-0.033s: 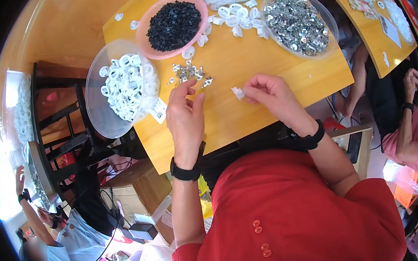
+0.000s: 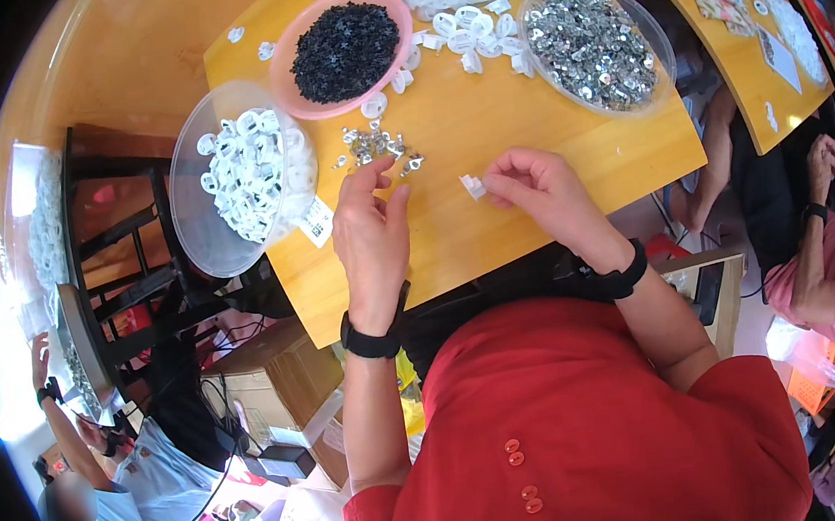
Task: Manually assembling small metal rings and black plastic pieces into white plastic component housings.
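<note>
My right hand pinches a small white plastic part between thumb and fingertips, a little above the yellow wooden table. Its stepped end sticks out to the left of my fingers. My left hand hovers by a loose pile of small shiny metal pieces. Thumb and forefinger there are apart, and I see nothing between them; the other fingers are partly hidden.
A clear tub of white plastic parts stands left of a pink bowl with small black pieces. On the right is a clear bowl of metal pieces. Loose white parts lie between the bowls. Co-workers sit at both sides.
</note>
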### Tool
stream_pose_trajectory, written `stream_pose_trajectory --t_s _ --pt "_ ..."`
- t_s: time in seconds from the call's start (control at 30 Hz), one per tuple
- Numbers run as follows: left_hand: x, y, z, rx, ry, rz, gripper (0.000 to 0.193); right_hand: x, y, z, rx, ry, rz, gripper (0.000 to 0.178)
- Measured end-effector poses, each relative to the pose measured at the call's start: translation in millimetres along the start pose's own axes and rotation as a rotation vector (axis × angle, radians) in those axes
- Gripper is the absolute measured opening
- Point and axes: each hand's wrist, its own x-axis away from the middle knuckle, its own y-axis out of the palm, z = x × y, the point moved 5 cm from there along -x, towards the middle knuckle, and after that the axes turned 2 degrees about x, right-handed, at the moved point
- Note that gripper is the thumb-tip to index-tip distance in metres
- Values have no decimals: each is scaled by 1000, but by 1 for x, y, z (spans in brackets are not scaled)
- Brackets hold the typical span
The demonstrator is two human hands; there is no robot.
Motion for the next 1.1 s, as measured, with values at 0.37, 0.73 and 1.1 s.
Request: stream_pose_trajectory --t_s 0.37,0.73,1.1 --pt "-1 11 8 -148 -41 -32 19 0 -4 3 62 35 -7 13" --pt "50 31 7 646 -221 -234 27 3 11 -8 78 -11 -88 13" --pt "71 22 -24 961 -282 -72 25 0 59 -10 72 -34 -127 15"
